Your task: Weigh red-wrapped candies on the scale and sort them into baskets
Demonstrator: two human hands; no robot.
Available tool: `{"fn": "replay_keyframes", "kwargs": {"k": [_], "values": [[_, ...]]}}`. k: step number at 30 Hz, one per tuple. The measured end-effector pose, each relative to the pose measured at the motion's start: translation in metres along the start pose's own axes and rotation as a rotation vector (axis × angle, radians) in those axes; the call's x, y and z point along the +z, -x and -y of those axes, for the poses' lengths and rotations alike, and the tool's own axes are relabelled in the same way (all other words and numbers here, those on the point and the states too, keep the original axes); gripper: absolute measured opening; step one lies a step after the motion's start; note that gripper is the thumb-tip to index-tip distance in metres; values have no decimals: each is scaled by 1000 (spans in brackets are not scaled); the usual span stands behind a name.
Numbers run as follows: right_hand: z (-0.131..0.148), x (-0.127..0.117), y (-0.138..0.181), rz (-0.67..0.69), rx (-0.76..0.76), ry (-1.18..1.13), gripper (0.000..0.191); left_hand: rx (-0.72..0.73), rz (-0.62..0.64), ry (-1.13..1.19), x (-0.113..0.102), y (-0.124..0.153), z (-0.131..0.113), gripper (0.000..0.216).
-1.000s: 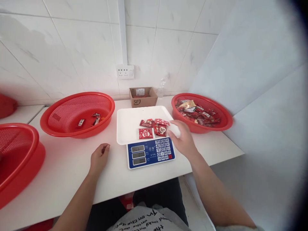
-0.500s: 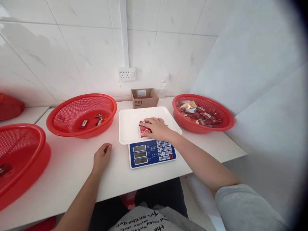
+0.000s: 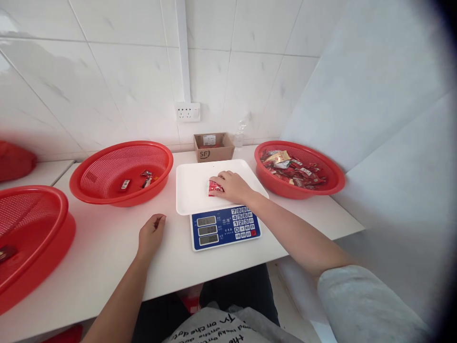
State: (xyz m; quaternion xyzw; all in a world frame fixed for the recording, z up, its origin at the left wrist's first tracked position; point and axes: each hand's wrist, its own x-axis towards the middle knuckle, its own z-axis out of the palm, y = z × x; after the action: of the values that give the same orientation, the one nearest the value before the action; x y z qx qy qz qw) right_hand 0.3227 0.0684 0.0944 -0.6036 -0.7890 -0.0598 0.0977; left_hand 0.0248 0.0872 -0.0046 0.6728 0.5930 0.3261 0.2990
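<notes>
One small, flat, shiny red packet (image 3: 214,188) peeks out from under the person's right hand (image 3: 233,186) on the square white plastic tray (image 3: 193,183) of the blue and white scale (image 3: 225,232). The hand covers the rest. Its fingers bend over the packet, but one cannot tell if they pinch it or just lie on it. The left hand (image 3: 151,234) rests on the smooth white table (image 3: 174,267), fingers curled in; what is inside the curl is hidden. The scale's top number is too dim to read. The big round red plastic basket (image 3: 59,209) at the far left is cut off. One second ago, the right hand is beside a spread of packets; now it is on top of them. Half a second ago, its fingers reach wider and more red shows.
</notes>
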Motion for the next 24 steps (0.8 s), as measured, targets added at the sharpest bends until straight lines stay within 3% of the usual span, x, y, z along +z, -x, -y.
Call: {"fn": "replay_keyframes", "kwargs": {"k": [10,15,24], "values": [[1,-17,4,-183,160,-73,38,19,-7,-11,0,-1,0,27],[13,-28,6,-249,114,-125,38,17,-8,-12,0,-1,0,26],[30,-33,5,-215,0,-129,41,24,-10,-6,0,0,0,26]]}}
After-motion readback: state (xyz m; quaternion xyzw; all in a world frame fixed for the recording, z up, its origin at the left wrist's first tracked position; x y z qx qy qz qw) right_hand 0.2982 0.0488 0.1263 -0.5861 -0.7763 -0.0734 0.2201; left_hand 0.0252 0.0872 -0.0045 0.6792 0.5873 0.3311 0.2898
